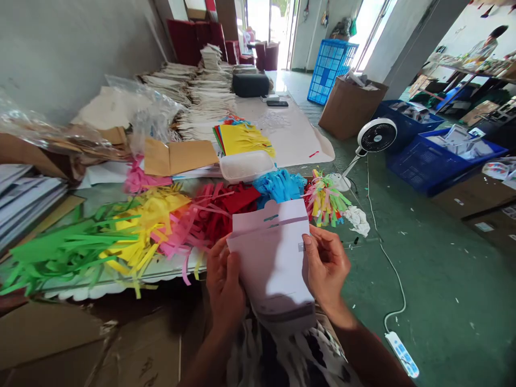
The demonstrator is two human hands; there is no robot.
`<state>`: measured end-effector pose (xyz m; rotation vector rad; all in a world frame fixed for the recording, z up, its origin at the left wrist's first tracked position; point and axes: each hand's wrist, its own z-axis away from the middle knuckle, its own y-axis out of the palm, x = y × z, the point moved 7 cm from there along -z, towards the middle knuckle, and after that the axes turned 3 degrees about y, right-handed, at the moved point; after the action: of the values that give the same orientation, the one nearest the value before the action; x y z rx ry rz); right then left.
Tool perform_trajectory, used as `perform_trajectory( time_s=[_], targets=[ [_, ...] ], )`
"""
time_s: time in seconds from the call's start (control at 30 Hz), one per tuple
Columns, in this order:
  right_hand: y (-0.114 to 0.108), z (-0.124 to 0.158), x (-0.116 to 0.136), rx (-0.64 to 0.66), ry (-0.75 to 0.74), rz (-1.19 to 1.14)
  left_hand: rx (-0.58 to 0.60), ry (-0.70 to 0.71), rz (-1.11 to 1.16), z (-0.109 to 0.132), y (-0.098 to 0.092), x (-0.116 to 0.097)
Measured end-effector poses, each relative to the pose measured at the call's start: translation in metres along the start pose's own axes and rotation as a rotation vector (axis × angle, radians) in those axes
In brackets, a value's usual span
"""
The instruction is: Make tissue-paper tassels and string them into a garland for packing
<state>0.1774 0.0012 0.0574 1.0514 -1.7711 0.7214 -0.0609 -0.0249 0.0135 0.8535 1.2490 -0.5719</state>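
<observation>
**Passage opens right of the right hand (326,266); paper fringes (149,226) crowd the left hand (226,285).**
The white paper packet (270,252) fills the gap between the hands. Ahead of them, red and blue fringes and a plastic box (245,165) bar the way across the table; rightward, the green floor (439,290) gives passage, with crumpled white tissue (358,220) farther ahead and a white cable (393,274) running to a power strip (401,353) nearer the body.
</observation>
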Motion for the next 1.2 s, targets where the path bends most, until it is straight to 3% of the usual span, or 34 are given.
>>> perform_trajectory(
  time_s=[0.2, 0.3, 0.47, 0.63, 1.0, 1.2],
  targets=[
    [-0.003, -0.006, 0.004, -0.007, -0.038, -0.045, 0.016, 0.014, 0.150, 0.002, 0.000, 0.010],
    [-0.003, -0.011, -0.004, 0.012, 0.113, -0.167, -0.017, 0.006, 0.192, -0.001, 0.002, 0.009],
    [0.001, -0.010, -0.024, 0.080, 0.408, -0.358, -0.003, -0.127, 0.278, -0.009, 0.008, 0.012],
    [-0.001, -0.011, -0.032, 0.119, 0.539, -0.399, 0.021, -0.082, 0.253, -0.010, 0.006, 0.011],
    [-0.006, -0.015, -0.036, 0.067, 0.588, -0.430, 0.056, -0.111, 0.261, -0.004, 0.013, 0.018],
    [-0.011, -0.013, -0.043, 0.165, 0.557, -0.303, 0.127, -0.202, 0.284, -0.007, 0.016, 0.016]
  ],
)
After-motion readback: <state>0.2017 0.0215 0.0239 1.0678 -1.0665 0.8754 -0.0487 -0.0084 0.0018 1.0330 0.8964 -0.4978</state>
